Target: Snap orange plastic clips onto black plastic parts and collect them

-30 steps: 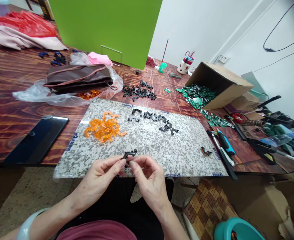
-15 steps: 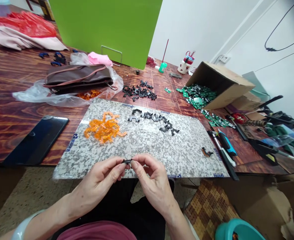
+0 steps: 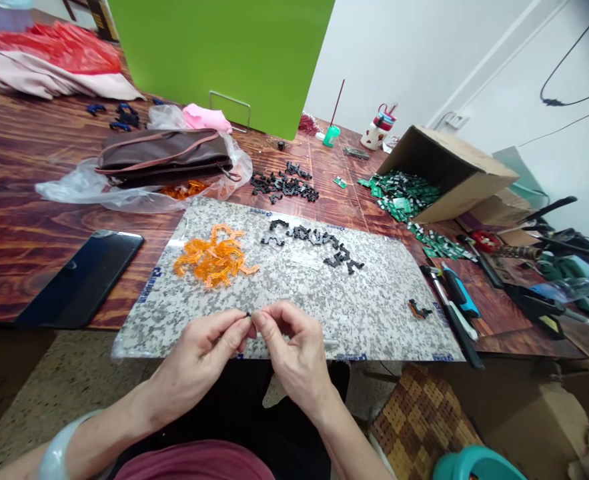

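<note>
Over the front edge of the speckled board [image 3: 294,293], my left hand [image 3: 204,350] and my right hand [image 3: 297,347] meet fingertip to fingertip. Both pinch a small black part [image 3: 249,315], mostly hidden by the fingers. Translucent orange pieces [image 3: 214,257] lie heaped on the board's left side. Black curved pieces [image 3: 317,237] are strewn across its upper middle. Near the right edge rests a joined black and orange piece [image 3: 418,309].
A dark phone [image 3: 81,277] lies left of the board. Behind are a brown bag [image 3: 164,153] on plastic and more black pieces [image 3: 284,185]. To the right, a cardboard box [image 3: 459,170] spills green circuit boards [image 3: 399,193], with a hammer [image 3: 451,317] in front.
My fingertips have closed in around the black part, so less of it shows. The whole view has shifted slightly, with the tabletop items appearing further right.
</note>
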{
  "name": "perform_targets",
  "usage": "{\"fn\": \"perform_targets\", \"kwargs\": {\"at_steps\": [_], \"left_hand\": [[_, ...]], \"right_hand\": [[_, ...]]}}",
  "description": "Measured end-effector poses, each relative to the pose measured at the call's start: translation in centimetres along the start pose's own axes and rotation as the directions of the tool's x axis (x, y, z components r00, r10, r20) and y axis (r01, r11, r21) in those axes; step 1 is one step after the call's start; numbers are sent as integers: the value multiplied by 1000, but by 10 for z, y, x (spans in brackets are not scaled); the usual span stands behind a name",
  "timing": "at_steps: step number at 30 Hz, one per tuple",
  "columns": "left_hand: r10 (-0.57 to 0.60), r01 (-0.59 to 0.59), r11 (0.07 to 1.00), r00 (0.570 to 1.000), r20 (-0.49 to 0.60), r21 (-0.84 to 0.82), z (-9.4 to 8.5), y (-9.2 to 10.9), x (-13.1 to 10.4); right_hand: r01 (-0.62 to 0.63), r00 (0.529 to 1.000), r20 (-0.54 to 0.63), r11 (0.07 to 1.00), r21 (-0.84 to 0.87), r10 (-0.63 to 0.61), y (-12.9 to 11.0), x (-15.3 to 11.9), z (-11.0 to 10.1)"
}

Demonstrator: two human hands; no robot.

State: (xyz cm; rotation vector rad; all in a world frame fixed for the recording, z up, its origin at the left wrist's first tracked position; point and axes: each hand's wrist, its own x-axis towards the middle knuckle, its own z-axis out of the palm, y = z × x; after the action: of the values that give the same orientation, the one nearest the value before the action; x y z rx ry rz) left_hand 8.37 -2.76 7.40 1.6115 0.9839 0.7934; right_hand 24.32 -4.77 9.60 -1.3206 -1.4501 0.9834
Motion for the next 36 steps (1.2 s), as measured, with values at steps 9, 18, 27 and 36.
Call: {"fn": "perform_targets", "kwargs": {"at_steps": [9,18,27,36], "left_hand": [[-358,340,858,933,26,-384,-14,-3,9],[-380,346,831,925,9,-437,-19,-8,5],[-383,348,808,923,24,-475,-21,-11,6],[-413,366,772,910,27,-520,-19,-7,5]], "right_hand": [[122,992,45,948,-293,-114,28,60,-16],[247,963,243,732,-635,-114,35,94,4],[252,967,172,797,-549,-188,36,76,-6],[189,982,56,909,-372,-181,37,61,-14]]}}
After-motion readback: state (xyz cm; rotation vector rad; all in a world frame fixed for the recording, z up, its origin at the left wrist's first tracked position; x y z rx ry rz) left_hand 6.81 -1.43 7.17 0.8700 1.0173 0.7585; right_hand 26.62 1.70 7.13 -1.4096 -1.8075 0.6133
